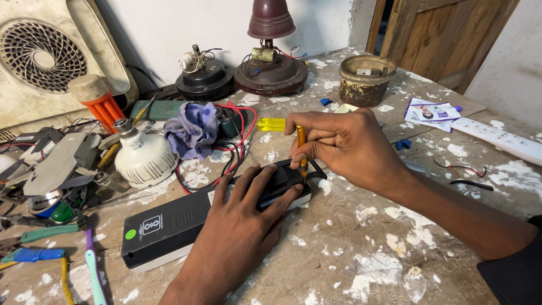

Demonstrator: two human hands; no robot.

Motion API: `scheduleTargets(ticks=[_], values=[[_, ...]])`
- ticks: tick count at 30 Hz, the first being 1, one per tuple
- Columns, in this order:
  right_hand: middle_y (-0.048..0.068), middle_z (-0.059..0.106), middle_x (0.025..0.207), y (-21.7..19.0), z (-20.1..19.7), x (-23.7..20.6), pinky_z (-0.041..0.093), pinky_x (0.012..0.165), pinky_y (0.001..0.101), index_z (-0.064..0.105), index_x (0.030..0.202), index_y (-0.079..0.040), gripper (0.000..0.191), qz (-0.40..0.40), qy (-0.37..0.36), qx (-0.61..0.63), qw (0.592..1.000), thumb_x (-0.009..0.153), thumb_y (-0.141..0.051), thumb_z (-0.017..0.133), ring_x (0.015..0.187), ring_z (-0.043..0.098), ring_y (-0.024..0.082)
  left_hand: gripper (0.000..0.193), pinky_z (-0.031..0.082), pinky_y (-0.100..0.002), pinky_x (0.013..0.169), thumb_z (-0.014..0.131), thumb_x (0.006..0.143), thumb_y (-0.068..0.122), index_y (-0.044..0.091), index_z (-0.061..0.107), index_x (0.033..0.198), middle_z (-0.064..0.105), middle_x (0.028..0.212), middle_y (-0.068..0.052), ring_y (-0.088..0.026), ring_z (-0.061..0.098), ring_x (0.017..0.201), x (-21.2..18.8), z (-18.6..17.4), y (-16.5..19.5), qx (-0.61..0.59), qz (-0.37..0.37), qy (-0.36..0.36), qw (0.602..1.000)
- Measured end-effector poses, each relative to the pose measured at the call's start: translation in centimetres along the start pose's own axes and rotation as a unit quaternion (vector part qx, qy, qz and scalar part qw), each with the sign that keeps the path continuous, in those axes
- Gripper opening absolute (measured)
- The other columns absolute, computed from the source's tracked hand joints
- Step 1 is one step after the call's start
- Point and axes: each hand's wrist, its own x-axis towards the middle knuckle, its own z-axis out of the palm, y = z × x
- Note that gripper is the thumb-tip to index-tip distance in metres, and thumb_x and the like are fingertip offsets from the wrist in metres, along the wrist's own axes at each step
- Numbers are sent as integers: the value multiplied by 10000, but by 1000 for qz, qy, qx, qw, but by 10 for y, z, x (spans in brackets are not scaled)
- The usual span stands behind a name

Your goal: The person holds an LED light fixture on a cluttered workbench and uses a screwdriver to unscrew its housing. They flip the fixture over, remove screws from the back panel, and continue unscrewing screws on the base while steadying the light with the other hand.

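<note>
Paint-splashed wood makes up the workbench, and everything else is best placed against the long black box lying slantwise near its front edge.

Far behind the box, against the wall, leans a pale fan housing, with two dark round lamp bases beside it and a grimy pot further right. Closer behind the box sit a white bulb, a crumpled purple cloth and a tangle of red and black wires, seemingly pushed back to leave working room. Left of the box lies a clutter of pliers and hand tools; well to its right, a white power strip.

On the box itself the left hand lies flat over the right end, fingers spread and pressing down, apparently to keep the casing from sliding. The right hand hovers just above that same end, its fingers curled together and pinching the shaft of a yellow-handled screwdriver. The tool stands nearly upright with its tip down on the box's end, probably so the force goes straight into a screw; the screw itself is too small to make out.
</note>
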Motion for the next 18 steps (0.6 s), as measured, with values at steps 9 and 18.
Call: scheduleTargets(ticks=[9,18], values=[[147,798,1007,-16,10,-11,664,779,258,622,1346,-9,486,-20,86,-121,989,875,-9,744,888,808,183,574,300,-627,1086,694,821,291,222,587,1381,505,1415,-208,-408,437,1327,-3,-2,-1,-13,-6,0,1000],[135,745,1190,-2,2,2,583,916,310,586,1305,-9,415,-106,-50,-96,988,901,82,605,1077,760,235,580,286,-637,1083,688,829,294,225,578,1394,506,1406,-214,-415,433,1321,-1,-3,-1,-18,-5,2,1000]])
